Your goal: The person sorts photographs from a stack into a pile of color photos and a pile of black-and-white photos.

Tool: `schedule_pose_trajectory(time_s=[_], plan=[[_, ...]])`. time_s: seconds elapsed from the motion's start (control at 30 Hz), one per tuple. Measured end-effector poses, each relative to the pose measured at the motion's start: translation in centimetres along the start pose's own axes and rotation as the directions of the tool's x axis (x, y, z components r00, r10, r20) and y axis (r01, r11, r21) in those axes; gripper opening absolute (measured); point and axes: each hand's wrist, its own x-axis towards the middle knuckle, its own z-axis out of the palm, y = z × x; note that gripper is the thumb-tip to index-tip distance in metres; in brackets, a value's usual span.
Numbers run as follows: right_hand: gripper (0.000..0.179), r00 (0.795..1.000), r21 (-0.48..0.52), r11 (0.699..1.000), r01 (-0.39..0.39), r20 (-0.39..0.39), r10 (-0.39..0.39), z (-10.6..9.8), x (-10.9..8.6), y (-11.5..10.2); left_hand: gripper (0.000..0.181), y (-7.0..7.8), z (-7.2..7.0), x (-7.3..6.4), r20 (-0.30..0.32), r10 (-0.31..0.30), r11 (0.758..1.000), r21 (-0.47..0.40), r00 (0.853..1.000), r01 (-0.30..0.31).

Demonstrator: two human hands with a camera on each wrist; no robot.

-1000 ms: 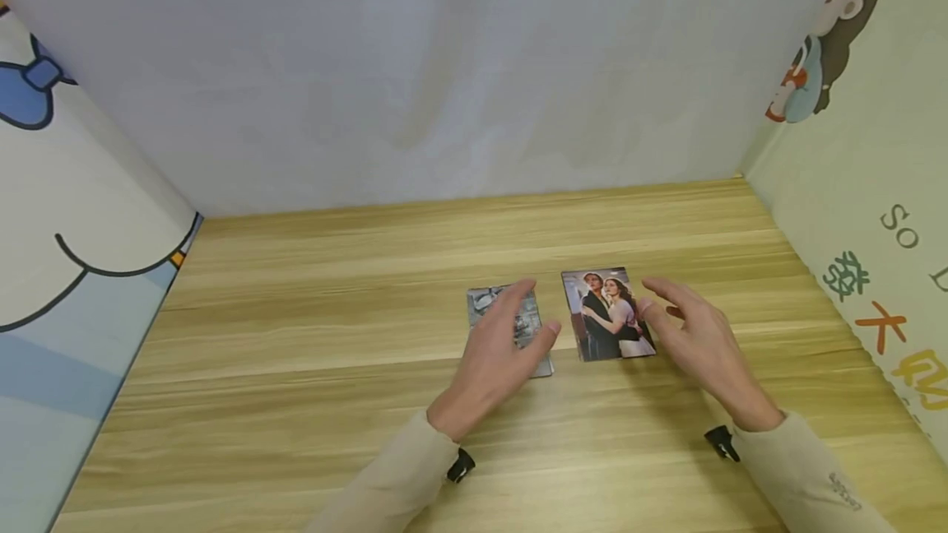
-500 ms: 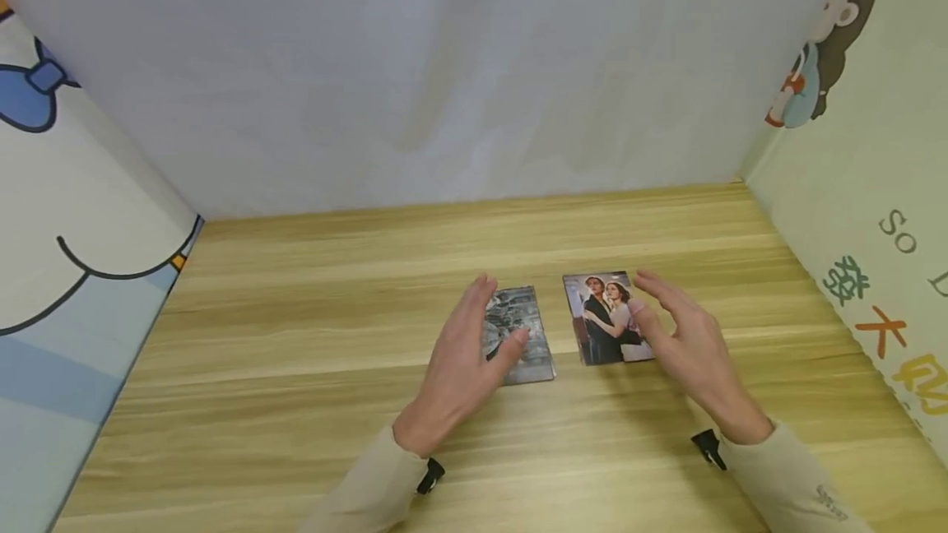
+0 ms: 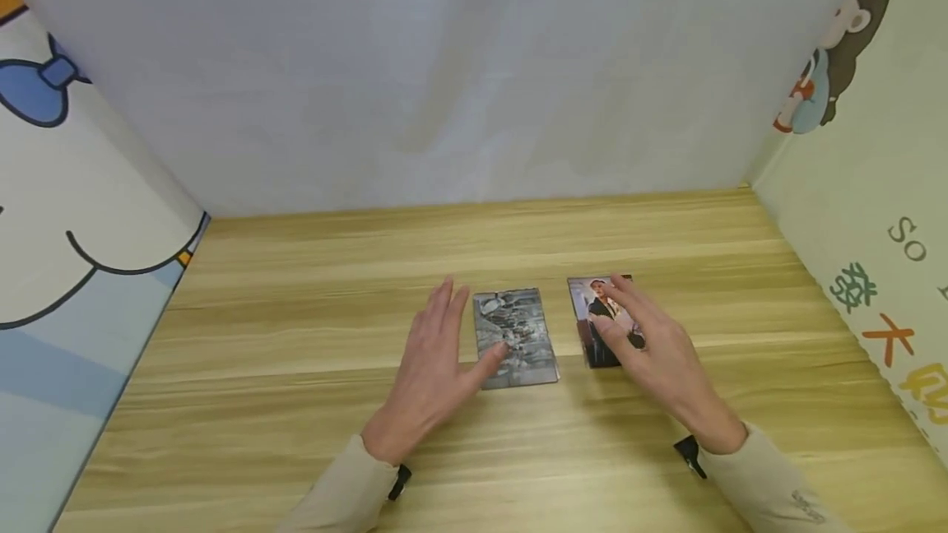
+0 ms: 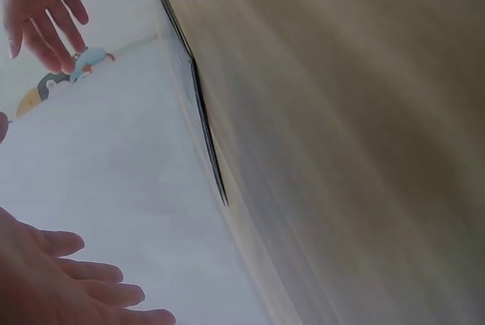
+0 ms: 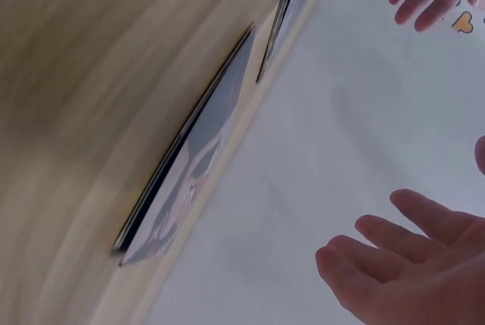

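Observation:
A stack of cards with a grey picture on top [image 3: 527, 315] lies flat on the wooden table. To its right, across a narrow gap, lies a second stack showing a couple in colour [image 3: 601, 354]. My left hand [image 3: 429, 373] hovers at the grey stack's left side, fingers extended and thumb over its lower part. Above the colour stack, my right hand [image 3: 662, 360] covers its right side from the head view. Both wrist views show the hands raised off the cards, holding nothing. Edge-on, the near stacks [image 4: 206, 132] look thin, and the colour picture [image 5: 186, 181] is partly visible.
A pale cloth wall [image 3: 415, 89] rises behind the table [image 3: 296, 294]. Printed panels stand at both sides, the left panel [image 3: 111, 179] with a cartoon and the right panel [image 3: 852, 204] with lettering.
My left hand has moved left, uncovering most of the grey picture. My right hand has shifted left over the colour stack. Both stacks stay on the table.

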Motion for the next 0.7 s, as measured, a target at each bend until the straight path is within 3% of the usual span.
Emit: schedule_pose_trajectory(time_s=[0.37, 0.7], plan=[[0.062, 0.985, -0.062, 0.998, 0.031, 0.173, -0.020, 2.1, 0.4, -0.4, 0.095, -1.1, -0.3, -0.2, 0.073, -0.016, 0.993, 0.121, 0.997, 0.007], [0.070, 0.958, -0.097, 0.994, 0.051, 0.286, -0.021, 3.4, 0.4, -0.8, 0.100, -1.3, -0.5, -0.2, 0.219, -0.068, 0.987, 0.160, 0.973, 0.033]])
